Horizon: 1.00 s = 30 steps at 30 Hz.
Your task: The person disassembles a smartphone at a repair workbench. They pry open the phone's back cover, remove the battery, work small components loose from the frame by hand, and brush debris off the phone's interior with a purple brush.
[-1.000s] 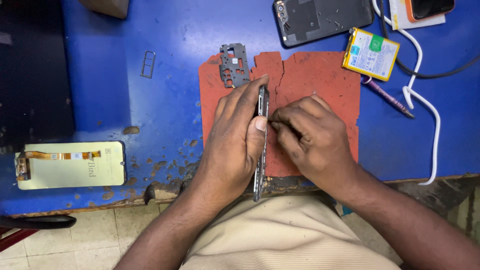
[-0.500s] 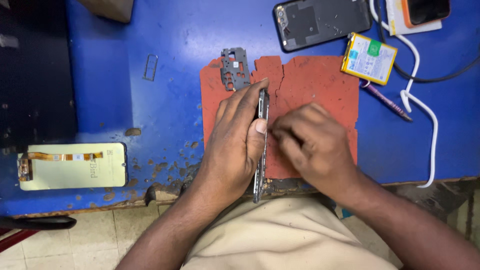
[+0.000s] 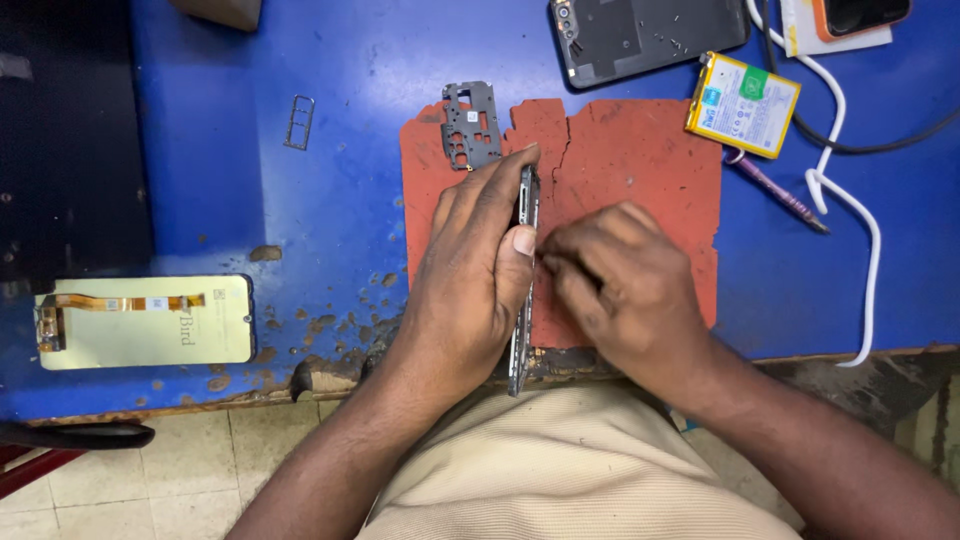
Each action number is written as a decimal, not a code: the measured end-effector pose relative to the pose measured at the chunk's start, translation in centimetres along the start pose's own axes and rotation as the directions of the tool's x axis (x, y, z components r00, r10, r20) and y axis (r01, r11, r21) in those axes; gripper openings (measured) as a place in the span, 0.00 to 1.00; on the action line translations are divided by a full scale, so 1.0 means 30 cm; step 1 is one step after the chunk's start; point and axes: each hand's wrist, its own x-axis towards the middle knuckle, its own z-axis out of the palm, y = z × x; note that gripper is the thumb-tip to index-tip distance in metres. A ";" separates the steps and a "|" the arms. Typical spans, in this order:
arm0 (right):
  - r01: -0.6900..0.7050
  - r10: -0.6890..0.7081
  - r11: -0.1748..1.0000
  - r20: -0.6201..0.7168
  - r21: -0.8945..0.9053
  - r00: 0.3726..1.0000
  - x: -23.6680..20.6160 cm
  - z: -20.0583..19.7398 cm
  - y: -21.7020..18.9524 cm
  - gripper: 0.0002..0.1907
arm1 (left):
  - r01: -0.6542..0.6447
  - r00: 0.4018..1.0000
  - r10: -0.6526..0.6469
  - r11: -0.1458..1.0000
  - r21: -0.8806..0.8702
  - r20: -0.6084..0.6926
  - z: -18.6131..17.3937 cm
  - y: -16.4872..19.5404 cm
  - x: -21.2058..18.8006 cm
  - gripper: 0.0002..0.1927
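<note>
At centre of the bench, over a cracked red rubber mat (image 3: 640,150): one phone frame (image 3: 524,270), dark, stood on its long edge and running from the bench's near edge away from the person, clamped in the left hand (image 3: 470,280) with the thumb pressed on the side facing the right hand and the fingers wrapped over the top edge. Just beside it, touching at the thumb: right hand (image 3: 620,285), fingers curled and pinched together against the frame's side; whether a small tool or part sits in that pinch cannot be made out. Beyond the left fingertips, lying on the mat's far corner: grey perforated metal shield plate (image 3: 470,125). Further out from the right hand: yellow battery (image 3: 743,104), dark phone back cover (image 3: 640,35), thin purple-handled tool (image 3: 780,195), white cable (image 3: 850,215). Well apart, out past the left wrist: pale yellow display panel with flex ribbon (image 3: 145,322) and a small card tray (image 3: 299,122), all on the worn blue table (image 3: 330,220)
</note>
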 end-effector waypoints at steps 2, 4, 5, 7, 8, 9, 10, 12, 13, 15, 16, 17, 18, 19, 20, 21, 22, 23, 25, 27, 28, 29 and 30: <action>-0.015 0.014 1.000 0.022 0.025 1.000 -0.015 -0.004 -0.013 0.09 | -0.002 1.000 0.002 1.000 0.004 -0.001 0.000 0.001 0.004 0.24; -0.027 0.026 0.999 0.030 0.043 0.999 -0.020 -0.004 -0.014 0.09 | 0.003 1.000 -0.003 1.000 0.010 -0.007 0.000 0.003 0.003 0.24; -0.031 0.030 0.998 0.018 0.046 0.999 -0.022 -0.003 -0.014 0.08 | 0.001 1.000 -0.001 1.000 0.016 -0.009 0.000 0.003 0.001 0.24; -0.039 0.040 0.999 -0.012 0.038 0.999 -0.020 0.003 -0.008 0.08 | -0.015 1.000 0.015 1.000 0.020 -0.012 0.001 -0.003 0.007 0.24; -0.050 0.050 0.998 -0.018 0.032 0.999 -0.021 0.006 -0.008 0.08 | -0.014 1.000 0.014 1.000 0.015 -0.011 0.001 -0.004 0.005 0.24; -0.064 0.065 0.997 -0.019 0.030 0.998 -0.024 0.008 -0.010 0.08 | -0.007 1.000 0.007 1.000 0.009 -0.009 0.002 -0.003 0.001 0.24; -0.049 0.049 0.998 0.001 0.026 0.999 -0.030 0.007 -0.015 0.08 | -0.010 1.000 0.010 1.000 0.018 -0.010 0.003 -0.004 0.000 0.24; -0.007 0.007 1.000 0.033 0.014 0.999 -0.048 0.002 -0.027 0.08 | -0.028 0.999 0.029 0.999 0.040 -0.017 0.006 -0.006 0.000 0.24; -0.011 0.010 0.999 0.042 0.032 0.999 -0.056 -0.001 -0.032 0.08 | -0.023 1.000 0.024 0.999 0.034 -0.013 0.006 -0.007 0.001 0.24; -0.024 0.019 0.997 0.067 0.071 0.998 -0.066 -0.004 -0.037 0.09 | -0.005 1.000 0.005 1.000 0.020 -0.004 0.008 -0.006 -0.002 0.24; -0.035 0.032 0.997 0.047 0.062 0.998 -0.066 -0.002 -0.035 0.08 | -0.011 1.000 0.011 1.000 0.021 -0.009 0.009 -0.007 -0.003 0.24; -0.047 0.046 0.997 0.026 0.053 0.999 -0.066 0.001 -0.032 0.08 | -0.016 1.000 0.016 1.000 0.023 -0.012 0.009 -0.007 -0.003 0.24; -0.058 0.058 0.997 0.004 0.044 0.998 -0.065 0.004 -0.029 0.08 | -0.023 1.000 0.024 0.999 0.024 -0.017 0.010 -0.008 -0.003 0.24; -0.054 0.054 0.998 -0.001 0.036 0.999 -0.065 0.008 -0.028 0.08 | -0.022 1.000 0.022 1.000 0.021 -0.016 0.011 -0.008 -0.004 0.24; -0.050 0.050 0.998 -0.003 0.029 0.999 -0.067 0.011 -0.028 0.08 | -0.017 1.000 0.018 1.000 0.017 -0.015 0.012 -0.008 -0.005 0.25; -0.042 0.042 0.999 -0.008 0.023 0.999 -0.069 0.013 -0.030 0.08 | -0.017 1.000 0.017 1.000 0.016 -0.016 0.011 -0.008 -0.006 0.25; -0.028 0.027 0.999 0.018 0.032 0.999 -0.076 0.011 -0.036 0.08 | -0.015 1.000 0.016 1.000 0.021 -0.015 0.010 -0.006 -0.009 0.25; -0.014 0.012 0.999 0.042 0.041 0.999 -0.085 0.007 -0.043 0.08 | -0.017 1.000 0.017 1.000 0.026 -0.013 0.009 -0.005 -0.010 0.25; -0.003 0.000 0.998 0.055 0.055 0.998 -0.095 0.001 -0.049 0.08 | -0.028 0.999 0.028 0.999 0.030 -0.015 0.009 -0.007 -0.005 0.25; -0.029 0.025 0.997 0.053 0.077 0.998 -0.099 0.001 -0.050 0.07 | -0.021 1.000 0.022 1.000 0.022 -0.014 0.011 -0.006 -0.006 0.25; -0.042 0.040 0.996 0.027 0.072 0.999 -0.097 0.004 -0.048 0.07 | -0.021 1.000 0.021 1.000 0.022 -0.014 0.013 -0.006 -0.006 0.25; -0.053 0.053 0.996 -0.001 0.068 0.999 -0.094 0.008 -0.044 0.07 | -0.022 1.000 0.022 0.999 0.024 -0.016 0.013 -0.007 -0.006 0.25; -0.065 0.067 0.996 -0.025 0.064 0.997 -0.092 0.013 -0.043 0.08 | -0.019 1.000 0.019 1.000 0.025 -0.018 0.014 -0.007 -0.008 0.25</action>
